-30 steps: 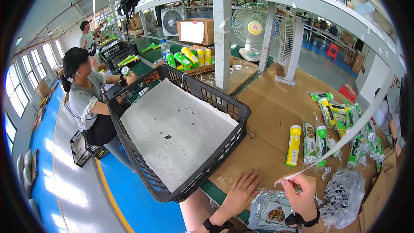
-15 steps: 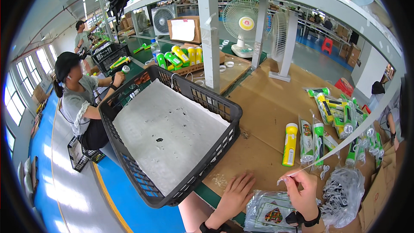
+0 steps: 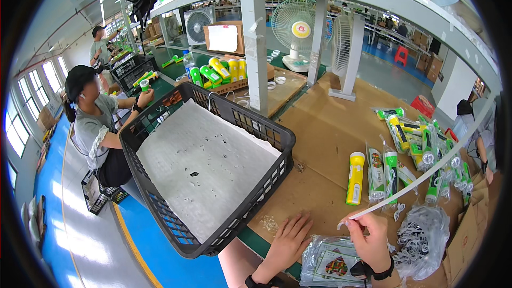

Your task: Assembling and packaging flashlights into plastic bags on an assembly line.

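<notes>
A long narrow white strip (image 3: 408, 189), perhaps tape or plastic band, is pinched between the thumb and fingers of my right hand (image 3: 370, 237). Its short end curls past my fingertips, while the rest stretches taut toward the upper right. My left hand (image 3: 288, 241) lies flat with fingers spread on the brown cardboard (image 3: 320, 144) covering the table, holding nothing. Between my hands is a clear plastic bag of printed cards (image 3: 335, 264). Beyond them stands a yellow flashlight (image 3: 355, 178), beside a bagged green flashlight (image 3: 391, 176).
A black plastic crate (image 3: 290, 146) with a grey-white sheet inside sits left of my hands. At right are a bag of white cables (image 3: 421, 240) and a pile of bagged flashlights (image 3: 426, 138). A co-worker (image 3: 96, 112) sits at left. Fans stand behind a grey post (image 3: 253, 42).
The strip now shows its broader face and lies slightly lower; my right hand still pinches it. My left hand stays flat. The co-worker's hands have shifted around a green-and-white piece. The view has moved slightly.
</notes>
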{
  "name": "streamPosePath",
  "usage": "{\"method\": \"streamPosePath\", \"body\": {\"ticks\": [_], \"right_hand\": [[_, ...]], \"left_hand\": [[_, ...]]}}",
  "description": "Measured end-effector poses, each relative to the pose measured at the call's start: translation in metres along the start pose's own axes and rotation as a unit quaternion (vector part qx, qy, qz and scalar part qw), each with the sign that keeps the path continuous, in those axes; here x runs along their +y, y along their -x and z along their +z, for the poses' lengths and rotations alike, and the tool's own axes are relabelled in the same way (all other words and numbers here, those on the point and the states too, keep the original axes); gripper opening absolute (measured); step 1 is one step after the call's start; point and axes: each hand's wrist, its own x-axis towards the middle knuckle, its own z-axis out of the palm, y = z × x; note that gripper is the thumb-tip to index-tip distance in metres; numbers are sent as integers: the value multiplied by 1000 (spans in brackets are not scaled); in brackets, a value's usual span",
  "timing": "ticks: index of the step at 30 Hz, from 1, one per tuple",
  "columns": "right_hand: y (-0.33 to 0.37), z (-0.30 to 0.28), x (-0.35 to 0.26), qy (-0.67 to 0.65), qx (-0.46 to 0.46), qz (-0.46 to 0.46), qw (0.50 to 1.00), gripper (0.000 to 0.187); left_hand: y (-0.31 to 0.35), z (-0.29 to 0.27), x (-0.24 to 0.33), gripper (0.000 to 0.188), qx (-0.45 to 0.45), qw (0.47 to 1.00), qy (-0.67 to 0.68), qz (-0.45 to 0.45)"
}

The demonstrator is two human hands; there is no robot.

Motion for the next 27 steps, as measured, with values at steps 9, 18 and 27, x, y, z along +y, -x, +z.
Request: {"method": "streamPosePath", "body": {"ticks": [9, 18, 27], "right_hand": [[-1, 0, 3, -1, 1, -7, 1000, 4], [-2, 3, 0, -2, -7, -21, 1000, 6], [-1, 3, 3, 2, -10, -16, 1000, 6]], "left_hand": [[-1, -2, 0, 47, 5, 1000, -2, 2], [0, -2, 0, 47, 4, 1000, -1, 2], [0, 0, 0, 47, -2, 1000, -8, -1]]}}
